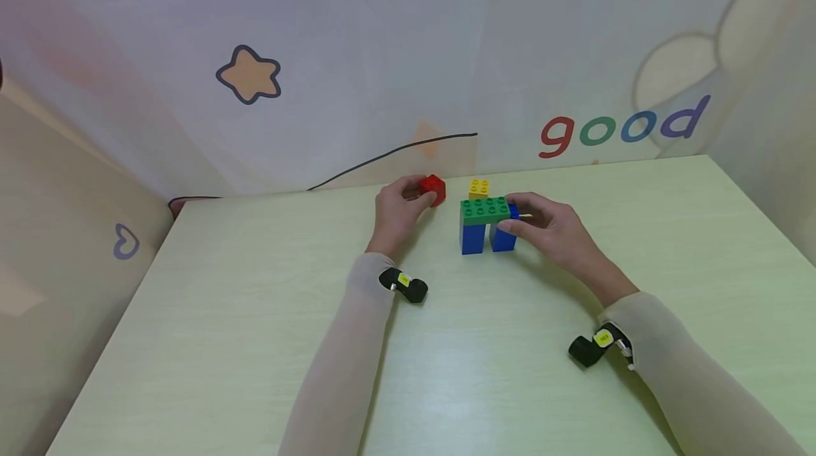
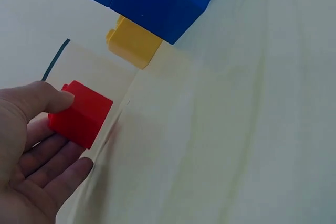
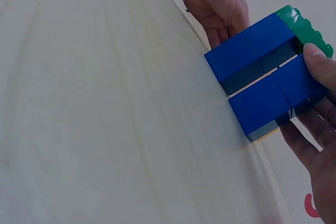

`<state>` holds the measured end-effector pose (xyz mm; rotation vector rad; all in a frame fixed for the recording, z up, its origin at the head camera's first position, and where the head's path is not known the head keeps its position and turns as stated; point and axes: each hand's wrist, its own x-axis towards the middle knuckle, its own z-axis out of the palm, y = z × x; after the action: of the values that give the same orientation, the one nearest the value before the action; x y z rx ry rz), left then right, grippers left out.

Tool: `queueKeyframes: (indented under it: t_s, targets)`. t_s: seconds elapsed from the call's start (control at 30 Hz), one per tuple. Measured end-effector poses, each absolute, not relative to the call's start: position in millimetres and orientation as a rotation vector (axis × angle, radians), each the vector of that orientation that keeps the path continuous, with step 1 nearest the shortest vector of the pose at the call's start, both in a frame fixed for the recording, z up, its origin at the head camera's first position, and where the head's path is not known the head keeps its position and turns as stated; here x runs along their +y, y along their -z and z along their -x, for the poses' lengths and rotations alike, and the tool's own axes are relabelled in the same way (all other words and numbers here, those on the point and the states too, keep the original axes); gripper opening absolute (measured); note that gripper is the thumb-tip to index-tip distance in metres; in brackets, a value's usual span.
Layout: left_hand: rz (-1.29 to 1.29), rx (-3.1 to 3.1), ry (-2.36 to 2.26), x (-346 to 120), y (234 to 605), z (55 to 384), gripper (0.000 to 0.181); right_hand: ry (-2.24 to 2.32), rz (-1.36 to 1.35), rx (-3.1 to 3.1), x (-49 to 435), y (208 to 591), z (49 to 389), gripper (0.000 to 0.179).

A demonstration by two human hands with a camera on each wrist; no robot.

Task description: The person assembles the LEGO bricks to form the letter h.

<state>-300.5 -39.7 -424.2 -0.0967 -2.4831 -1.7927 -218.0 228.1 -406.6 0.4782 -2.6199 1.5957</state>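
Pale table (image 1: 223,343); hands (image 1: 397,214) (image 1: 556,228) half-curled round red block (image 1: 436,190), blue-green stack (image 1: 483,213)

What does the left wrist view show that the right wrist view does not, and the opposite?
Only the left wrist view shows the red cubic plastic block, in the grip of the left hand. Only the right wrist view shows the right hand, gripping stacked blue plastic blocks. Both show the left hand, blue plastic blocks and some green studded plastic block.

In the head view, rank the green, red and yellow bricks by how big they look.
1. Green brick
2. Red brick, in the left hand
3. Yellow brick, partly hidden behind the green brick, so judged by what shows
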Motion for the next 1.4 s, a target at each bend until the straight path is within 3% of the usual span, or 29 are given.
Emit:
queueKeyframes:
  t_s: [1.4]
  targets:
    - [0.756, -2.437, 1.823, -53, 356, 262, 0.036, -1.548, -0.434, -2.666, 228, 405, 219, 0.052]
